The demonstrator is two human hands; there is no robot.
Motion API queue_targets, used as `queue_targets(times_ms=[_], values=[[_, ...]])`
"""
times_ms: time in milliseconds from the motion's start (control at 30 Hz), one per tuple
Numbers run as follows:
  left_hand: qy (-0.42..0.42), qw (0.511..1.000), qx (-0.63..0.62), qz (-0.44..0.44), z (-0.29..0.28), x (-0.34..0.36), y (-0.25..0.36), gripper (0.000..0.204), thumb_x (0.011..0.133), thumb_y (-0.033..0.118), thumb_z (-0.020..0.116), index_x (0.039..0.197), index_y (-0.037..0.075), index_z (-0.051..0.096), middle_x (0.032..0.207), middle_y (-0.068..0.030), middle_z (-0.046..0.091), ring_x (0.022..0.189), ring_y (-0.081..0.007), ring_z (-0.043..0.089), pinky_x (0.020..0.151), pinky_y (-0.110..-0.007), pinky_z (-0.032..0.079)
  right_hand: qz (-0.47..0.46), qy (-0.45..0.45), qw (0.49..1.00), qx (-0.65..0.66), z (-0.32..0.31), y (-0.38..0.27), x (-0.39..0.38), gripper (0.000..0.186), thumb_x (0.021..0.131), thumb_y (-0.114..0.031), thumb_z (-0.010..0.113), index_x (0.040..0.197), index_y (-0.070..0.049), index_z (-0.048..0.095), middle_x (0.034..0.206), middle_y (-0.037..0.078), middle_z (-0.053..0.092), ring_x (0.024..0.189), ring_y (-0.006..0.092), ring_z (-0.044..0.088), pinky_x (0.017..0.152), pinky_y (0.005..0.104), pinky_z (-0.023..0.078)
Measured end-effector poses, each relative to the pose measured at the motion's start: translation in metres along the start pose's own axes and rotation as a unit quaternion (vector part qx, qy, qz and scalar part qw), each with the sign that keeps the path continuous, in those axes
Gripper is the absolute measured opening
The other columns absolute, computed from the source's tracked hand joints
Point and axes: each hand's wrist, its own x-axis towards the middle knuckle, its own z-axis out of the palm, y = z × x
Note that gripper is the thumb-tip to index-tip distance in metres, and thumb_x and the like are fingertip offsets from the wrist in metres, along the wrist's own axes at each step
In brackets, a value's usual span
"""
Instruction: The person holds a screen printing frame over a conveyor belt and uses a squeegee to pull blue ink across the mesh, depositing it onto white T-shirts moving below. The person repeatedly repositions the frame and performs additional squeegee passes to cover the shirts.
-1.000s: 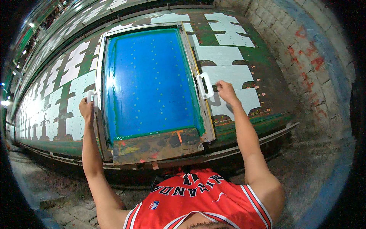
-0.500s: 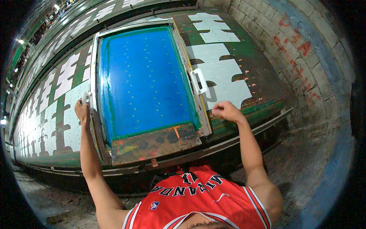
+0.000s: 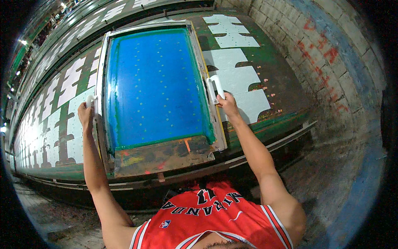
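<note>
A large screen-printing frame (image 3: 205, 89) with blue mesh (image 3: 153, 87) lies over the long green table in front of me. Small pale dots run in rows down the mesh. My left hand (image 3: 86, 114) is closed on the white handle (image 3: 91, 99) on the frame's left side. On the opposite side, my right hand (image 3: 228, 105) has its fingers closed at the lower end of the other white handle (image 3: 218, 87). A paint-stained board (image 3: 166, 157) covers the frame's near end. What lies beneath the frame is hidden.
White cut pieces (image 3: 236, 85) lie in a row right of the frame, and more white pieces (image 3: 74, 122) spread to the left. A concrete block wall (image 3: 298, 54) stands at the right. The table's near rail (image 3: 265, 146) runs in front of me. Further table rows stretch behind.
My right hand has moved up and left from beside the frame onto its right handle. The frame has shifted slightly left, with my left hand still on its handle.
</note>
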Motion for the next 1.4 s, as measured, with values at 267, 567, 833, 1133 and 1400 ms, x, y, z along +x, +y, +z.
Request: queue_targets(times_ms=[267, 567, 833, 1133, 1400], values=[[-0.047, 0.993, -0.105, -0.025, 0.022, -0.011, -0.016, 0.029, 0.076, 0.004, 0.060, 0.101, -0.009, 0.068, 0.076, -0.0124, 0.067, 0.062, -0.0189, 0.064, 0.053, -0.033, 0.050, -0.047, 0.048, 0.998, -0.010, -0.009, -0.032, -0.007, 0.026, 0.092, -0.025, 0.068, 0.098, 0.000, 0.067, 0.080, 0.002, 0.062, 0.074, 0.0131, 0.054, 0.068, 0.0332, 0.043], [-0.084, 0.984, -0.121, -0.096, 0.008, 0.000, -0.024, 0.018, 0.080, 0.003, 0.063, 0.096, -0.005, 0.064, 0.085, -0.0150, 0.067, 0.067, -0.0221, 0.065, 0.058, -0.036, 0.052, -0.024, 0.069, 0.997, -0.029, 0.014, -0.091, -0.030, 0.025, 0.090, -0.020, 0.069, 0.106, -0.001, 0.066, 0.090, 0.002, 0.063, 0.085, 0.0143, 0.056, 0.080, 0.0315, 0.044], [-0.062, 0.979, -0.168, -0.097, 0.012, 0.001, -0.023, 0.021, 0.079, 0.004, 0.061, 0.096, -0.007, 0.065, 0.080, -0.0144, 0.067, 0.063, -0.0208, 0.064, 0.054, -0.035, 0.050, 0.012, 0.075, 0.996, -0.040, 0.016, -0.101, -0.038, 0.027, 0.089, -0.021, 0.068, 0.108, -0.002, 0.064, 0.094, 0.004, 0.063, 0.087, 0.0152, 0.056, 0.082, 0.0328, 0.043], [-0.063, 0.986, -0.125, -0.089, 0.026, -0.011, -0.019, 0.022, 0.079, 0.005, 0.064, 0.098, -0.005, 0.066, 0.084, -0.0156, 0.069, 0.070, -0.0228, 0.066, 0.062, -0.037, 0.052, 0.015, 0.066, 0.998, -0.009, -0.002, -0.086, -0.039, 0.030, 0.089, -0.022, 0.070, 0.110, -0.002, 0.065, 0.096, 0.003, 0.064, 0.088, 0.0149, 0.058, 0.083, 0.0326, 0.045], [-0.056, 0.991, -0.059, -0.102, 0.028, -0.022, -0.027, 0.028, 0.081, 0.011, 0.065, 0.105, -0.004, 0.069, 0.098, -0.0221, 0.072, 0.089, -0.0351, 0.070, 0.080, -0.043, 0.052, 0.037, 0.052, 0.997, -0.045, -0.006, -0.084, -0.029, 0.034, 0.093, -0.025, 0.068, 0.117, -0.001, 0.064, 0.101, 0.005, 0.067, 0.093, 0.0149, 0.062, 0.083, 0.0332, 0.048]])
